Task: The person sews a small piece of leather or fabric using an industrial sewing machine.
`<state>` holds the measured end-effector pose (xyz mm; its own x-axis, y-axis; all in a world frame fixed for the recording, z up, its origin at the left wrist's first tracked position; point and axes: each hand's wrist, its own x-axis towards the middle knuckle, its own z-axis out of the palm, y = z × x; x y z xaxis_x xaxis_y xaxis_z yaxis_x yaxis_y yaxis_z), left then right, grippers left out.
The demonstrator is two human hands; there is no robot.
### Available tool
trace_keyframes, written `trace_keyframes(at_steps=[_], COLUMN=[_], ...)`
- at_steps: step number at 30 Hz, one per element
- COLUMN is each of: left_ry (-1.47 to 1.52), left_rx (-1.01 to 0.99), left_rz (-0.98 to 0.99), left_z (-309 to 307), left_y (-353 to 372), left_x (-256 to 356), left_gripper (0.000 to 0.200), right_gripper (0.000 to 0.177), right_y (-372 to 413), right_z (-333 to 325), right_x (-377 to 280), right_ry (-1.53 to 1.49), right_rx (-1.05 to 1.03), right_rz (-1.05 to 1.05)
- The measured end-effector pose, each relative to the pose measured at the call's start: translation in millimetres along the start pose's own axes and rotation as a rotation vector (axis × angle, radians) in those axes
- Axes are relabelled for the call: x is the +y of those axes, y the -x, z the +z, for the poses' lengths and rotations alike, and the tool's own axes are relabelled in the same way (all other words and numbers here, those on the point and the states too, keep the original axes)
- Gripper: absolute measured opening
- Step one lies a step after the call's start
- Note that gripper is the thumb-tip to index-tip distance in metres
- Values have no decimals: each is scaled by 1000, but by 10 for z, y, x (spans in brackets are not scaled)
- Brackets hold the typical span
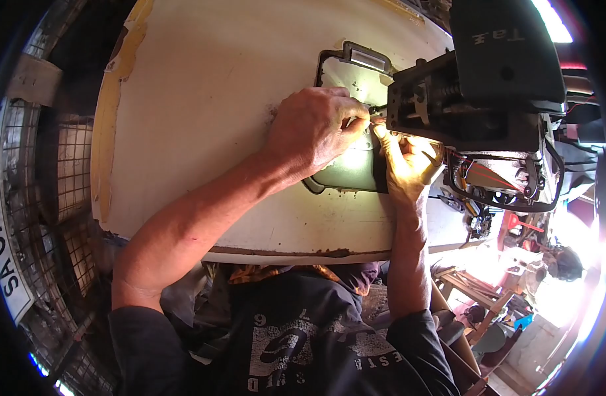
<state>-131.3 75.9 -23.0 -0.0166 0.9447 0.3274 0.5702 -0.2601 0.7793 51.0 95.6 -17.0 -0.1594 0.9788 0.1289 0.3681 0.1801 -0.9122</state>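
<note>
My left hand [316, 125] reaches over a grey-green metal plate [342, 168] with a dark rim. Its thumb and index finger are pinched together near a small dark piece [378, 109] at the machine's end; what they hold is too small to make out. Close beside it, my right hand [410, 165] has its thumb and fingers bent together below the same end, lit brightly by a lamp. Anything between those fingers is hidden. The black machine [468, 99] looks like a sewing machine head, with its left end open and inner parts showing.
A worn white tabletop [204, 86] with chipped edges carries the machine. Small tools [471, 208] lie right of my right forearm. Red wires [494, 175] and a black cable run under the machine. A wire mesh [75, 165] stands at left, and wooden pieces [478, 294] lie lower right.
</note>
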Motion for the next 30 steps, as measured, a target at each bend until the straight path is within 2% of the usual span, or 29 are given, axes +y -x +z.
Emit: trace_keyframes(at_steps=[10, 13, 16, 19, 21, 22, 24, 25, 26, 27, 28, 30], left_ry=[-32, -37, -55, -91, -129, -208, -362, -440, -516, -591, -609, -687], left_rx=[-16, -20, -16, -42, -86, -74, -53, -42, -27, -10, -111, -70], left_rz=[17, 9, 12, 20, 34, 99, 215, 290, 364, 438, 387, 448], left_z=[1, 8, 19, 7, 16, 4, -32, -64, -91, -110, -127, -92], left_y=[-3, -8, -7, -5, 9, 15, 99, 138, 192, 240, 290, 363], left_x=[8, 7, 2, 16, 19, 71, 66, 97, 146, 229, 357, 510], left_gripper=[10, 10, 10, 13, 17, 21, 29, 32, 34, 37, 39, 39], right_gripper=[9, 6, 5, 7, 8, 10, 12, 14, 22, 25, 23, 15], right_y=[7, 3, -23, 3, 25, 37, 50, 78, 82, 73, 125, 295], right_z=[-46, 27, 5, -29, -36, -76, -175, -206, -265, -328, -383, -550], right_x=[-64, -39, 22, 22, 200, 256, 290, 252, 303, 153, -127, -215], right_ry=[179, -113, -80, 265, 274, 271, 276, 423, 433, 270, 241, 354], right_rx=[-74, -80, -128, -84, -33, 14, 40, 46, 134, 9, -29, -160], right_rz=[16, -79, -101, -35, -226, -330, -218, -353, -377, -297, -130, 91])
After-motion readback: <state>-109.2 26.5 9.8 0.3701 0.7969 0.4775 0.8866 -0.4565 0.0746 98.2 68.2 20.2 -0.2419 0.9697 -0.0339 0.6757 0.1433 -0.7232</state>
